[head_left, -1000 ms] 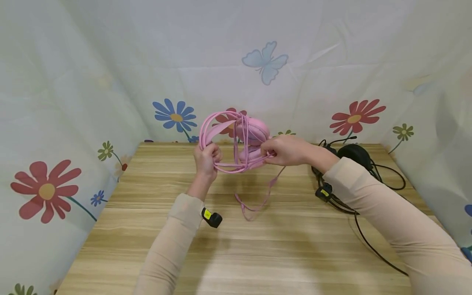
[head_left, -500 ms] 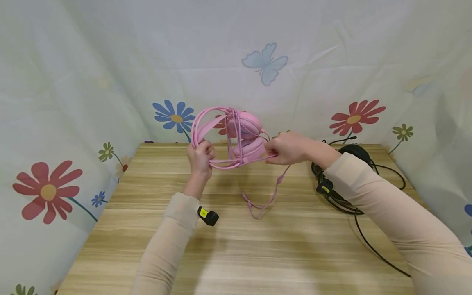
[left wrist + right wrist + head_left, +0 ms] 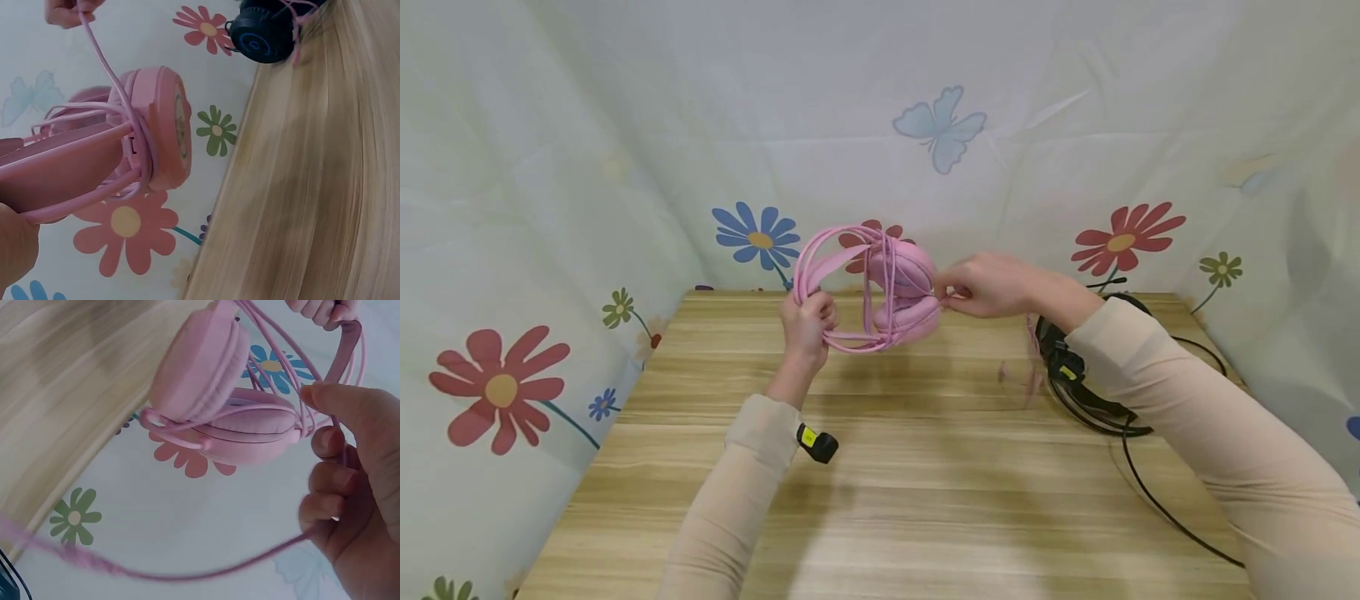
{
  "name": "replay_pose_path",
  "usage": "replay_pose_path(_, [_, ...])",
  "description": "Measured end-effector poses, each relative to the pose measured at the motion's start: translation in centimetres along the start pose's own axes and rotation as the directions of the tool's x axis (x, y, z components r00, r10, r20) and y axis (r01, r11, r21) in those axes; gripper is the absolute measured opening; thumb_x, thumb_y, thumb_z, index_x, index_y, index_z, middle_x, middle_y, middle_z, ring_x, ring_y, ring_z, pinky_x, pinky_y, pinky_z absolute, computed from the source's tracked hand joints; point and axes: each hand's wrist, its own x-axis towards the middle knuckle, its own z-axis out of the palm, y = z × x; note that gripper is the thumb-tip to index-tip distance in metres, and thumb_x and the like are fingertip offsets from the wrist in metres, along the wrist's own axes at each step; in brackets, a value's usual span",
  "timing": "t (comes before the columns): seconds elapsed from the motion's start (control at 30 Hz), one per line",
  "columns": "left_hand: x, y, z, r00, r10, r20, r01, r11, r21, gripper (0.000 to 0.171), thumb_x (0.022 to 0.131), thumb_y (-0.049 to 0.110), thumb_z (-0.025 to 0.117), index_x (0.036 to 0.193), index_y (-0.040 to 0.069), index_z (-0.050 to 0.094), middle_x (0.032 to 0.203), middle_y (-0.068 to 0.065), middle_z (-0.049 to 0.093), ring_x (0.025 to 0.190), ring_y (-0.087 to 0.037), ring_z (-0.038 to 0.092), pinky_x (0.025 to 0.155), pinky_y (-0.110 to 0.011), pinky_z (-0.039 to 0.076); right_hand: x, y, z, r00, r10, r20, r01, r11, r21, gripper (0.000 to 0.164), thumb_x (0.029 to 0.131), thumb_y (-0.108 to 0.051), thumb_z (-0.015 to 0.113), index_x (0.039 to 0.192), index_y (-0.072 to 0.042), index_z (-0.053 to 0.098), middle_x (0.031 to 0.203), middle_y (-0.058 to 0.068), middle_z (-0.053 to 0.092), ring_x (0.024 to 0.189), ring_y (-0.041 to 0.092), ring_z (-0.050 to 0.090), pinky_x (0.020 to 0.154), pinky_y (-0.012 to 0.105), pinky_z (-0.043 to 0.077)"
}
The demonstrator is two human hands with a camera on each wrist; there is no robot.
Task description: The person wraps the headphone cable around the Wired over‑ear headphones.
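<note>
Pink headphones (image 3: 908, 323) are held up above the table, their ear cups toward the right. My left hand (image 3: 805, 327) grips the headband at its left side. Pink cable (image 3: 206, 575) is looped several times round the headband and ear cups, as the left wrist view shows at one cup. My right hand (image 3: 992, 287), just right of the cups, holds a length of this cable in curled fingers, with the thumb extended in the right wrist view. The cable's loose end trails from that hand to the right, blurred by motion.
A black headset (image 3: 259, 37) with a coiled black cable lies on the right of the wooden table (image 3: 910, 517), partly hidden by my right forearm in the head view. A flower-patterned curtain (image 3: 820, 100) hangs behind and at both sides.
My right hand has moved slightly up with the cable, and the cable's loose end has swung right toward the black headset. The headphones have shifted a little left in my left hand.
</note>
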Motion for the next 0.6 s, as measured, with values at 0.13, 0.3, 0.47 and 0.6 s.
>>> replay_pose_path(0.13, [-0.4, -0.2, 0.1, 0.997, -0.047, 0.058, 0.048, 0.999, -0.014, 0.019, 0.073, -0.009, 0.04, 0.066, 0.009, 0.036, 0.045, 0.006, 0.032, 0.038, -0.006, 0.026, 0.039, -0.019, 0.02, 0.3, -0.3, -0.2, 1.0, -0.02, -0.022, 0.018, 0.993, -0.112, 0.004, 0.085, -0.017, 0.061, 0.083, -0.02, 0.06, 0.075, -0.007, 0.058, 0.055, 0.007, 0.044, 0.046, 0.023, 0.036])
replay_pose_path(0.3, [-0.8, -0.2, 0.1, 0.986, -0.101, 0.132, 0.101, 0.995, 0.006, 0.022, 0.072, -0.008, 0.04, 0.063, 0.011, 0.034, 0.044, 0.006, 0.03, 0.037, -0.005, 0.026, 0.039, -0.018, 0.02, 0.6, -0.6, -0.3, 0.999, -0.041, -0.033, 0.033, 0.977, -0.211, 0.013, 0.084, -0.023, 0.064, 0.079, -0.018, 0.053, 0.073, -0.006, 0.056, 0.052, 0.01, 0.043, 0.043, 0.024, 0.031])
replay_pose_path(0.47, [-1.1, -0.2, -0.1, 0.966, -0.138, 0.218, 0.137, 0.99, 0.017, 0.026, 0.073, -0.007, 0.04, 0.058, 0.013, 0.034, 0.043, 0.007, 0.03, 0.037, -0.005, 0.027, 0.04, -0.019, 0.022, 0.7, -0.4, -0.1, 0.995, -0.07, -0.065, 0.051, 0.964, -0.26, 0.022, 0.081, -0.027, 0.068, 0.076, -0.015, 0.05, 0.068, -0.003, 0.054, 0.051, 0.01, 0.041, 0.041, 0.023, 0.029])
replay_pose_path(0.6, [-1.2, -0.3, -0.4, 0.947, -0.159, 0.278, 0.16, 0.987, 0.02, 0.026, 0.074, -0.007, 0.04, 0.057, 0.013, 0.034, 0.042, 0.007, 0.03, 0.036, -0.005, 0.027, 0.04, -0.019, 0.022, 0.8, -0.1, 0.1, 0.996, -0.065, -0.066, 0.045, 0.965, -0.258, 0.022, 0.08, -0.028, 0.069, 0.077, -0.015, 0.052, 0.068, -0.001, 0.056, 0.052, 0.01, 0.043, 0.042, 0.023, 0.032])
